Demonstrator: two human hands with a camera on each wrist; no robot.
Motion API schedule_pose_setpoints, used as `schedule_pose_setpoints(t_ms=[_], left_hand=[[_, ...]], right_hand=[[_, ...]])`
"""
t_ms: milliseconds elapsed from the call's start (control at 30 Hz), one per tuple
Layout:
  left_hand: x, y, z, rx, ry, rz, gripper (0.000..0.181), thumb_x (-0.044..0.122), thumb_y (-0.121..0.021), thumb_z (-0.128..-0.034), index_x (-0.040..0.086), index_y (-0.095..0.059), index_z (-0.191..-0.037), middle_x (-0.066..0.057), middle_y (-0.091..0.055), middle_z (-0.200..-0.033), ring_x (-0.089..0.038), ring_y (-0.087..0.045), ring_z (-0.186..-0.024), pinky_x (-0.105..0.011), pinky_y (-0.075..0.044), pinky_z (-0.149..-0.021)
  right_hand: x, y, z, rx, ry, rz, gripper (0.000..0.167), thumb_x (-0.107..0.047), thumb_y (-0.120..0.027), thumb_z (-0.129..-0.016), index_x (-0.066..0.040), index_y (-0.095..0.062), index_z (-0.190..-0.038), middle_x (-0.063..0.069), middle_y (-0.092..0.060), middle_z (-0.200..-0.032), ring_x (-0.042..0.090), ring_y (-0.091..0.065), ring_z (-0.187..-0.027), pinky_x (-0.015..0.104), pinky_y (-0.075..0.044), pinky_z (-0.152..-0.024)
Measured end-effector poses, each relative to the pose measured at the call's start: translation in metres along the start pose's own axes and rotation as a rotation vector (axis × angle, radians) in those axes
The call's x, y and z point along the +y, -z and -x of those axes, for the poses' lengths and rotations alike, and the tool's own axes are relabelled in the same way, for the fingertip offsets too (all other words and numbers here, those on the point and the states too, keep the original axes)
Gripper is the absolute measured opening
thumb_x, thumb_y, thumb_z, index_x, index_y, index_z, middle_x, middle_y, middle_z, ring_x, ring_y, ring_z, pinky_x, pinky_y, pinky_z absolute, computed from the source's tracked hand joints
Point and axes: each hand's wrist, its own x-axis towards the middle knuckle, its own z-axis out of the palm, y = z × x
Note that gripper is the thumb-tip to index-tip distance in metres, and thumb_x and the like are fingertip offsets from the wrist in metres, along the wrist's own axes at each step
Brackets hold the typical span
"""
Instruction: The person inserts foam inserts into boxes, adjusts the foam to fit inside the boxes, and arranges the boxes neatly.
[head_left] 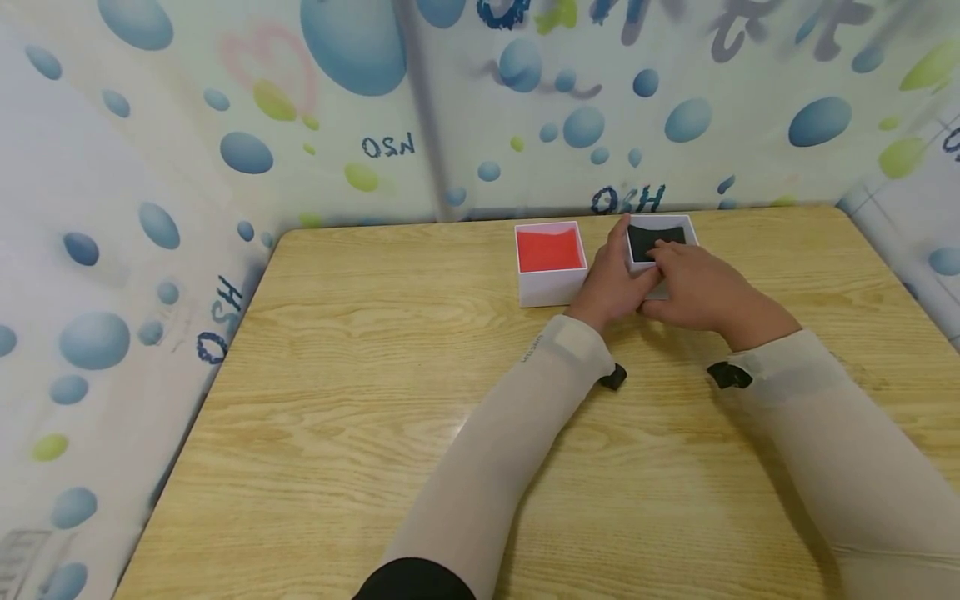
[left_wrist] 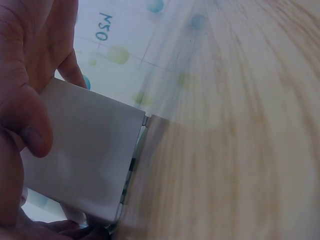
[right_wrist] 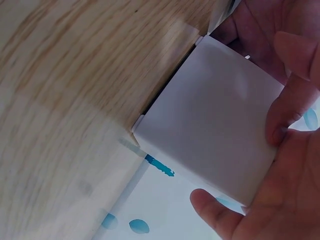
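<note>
A square white box (head_left: 662, 222) with a black sheet-like piece (head_left: 652, 240) inside stands at the back of the table. My left hand (head_left: 611, 283) holds this box at its left side, fingers along the wall and thumb on the front. At its front right is my right hand (head_left: 701, 287); fingertips reach over the rim and touch the black piece, with the thumb low at the front. Both wrist views show the box's plain white front (left_wrist: 90, 150). In the right wrist view, one finger of the right hand (right_wrist: 280, 185) extends beside the box. The hands hide part of the front.
A second white box (head_left: 551, 289) with a red piece (head_left: 550, 252) inside stands just left of my left hand. Both boxes are near the back edge of the wooden table (head_left: 337, 375). A patterned curtain (head_left: 480, 108) hangs behind.
</note>
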Motion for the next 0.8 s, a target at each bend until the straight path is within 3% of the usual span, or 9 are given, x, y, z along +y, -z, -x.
schedule_pose_setpoints(t_ms=[600,800], left_hand=[[-0.0014,0.0036,0.0019,-0.005,0.017,0.019,0.094,0.046,-0.072,-0.0986,0.046,-0.007,-0.167,0.009,-0.031,-0.17,-0.015,-0.042,-0.148,-0.038,-0.042,-0.121],[-0.005,0.0023,-0.0004,-0.009,0.016,0.039,0.096,0.046,-0.072,-0.0985,0.041,-0.007,-0.169,0.01,-0.03,-0.171,-0.014,-0.042,-0.149,-0.038,-0.04,-0.121]], right_hand=[[-0.0024,-0.0017,-0.0012,0.01,0.011,-0.02,0.091,-0.032,-0.071,-0.094,0.017,-0.028,-0.157,0.039,-0.026,-0.164,0.057,-0.028,-0.151,0.067,-0.026,-0.123],[-0.001,-0.0031,-0.0017,-0.004,0.025,-0.025,0.092,-0.034,-0.072,-0.094,0.016,-0.027,-0.158,0.039,-0.024,-0.165,0.056,-0.025,-0.153,0.068,-0.026,-0.122]])
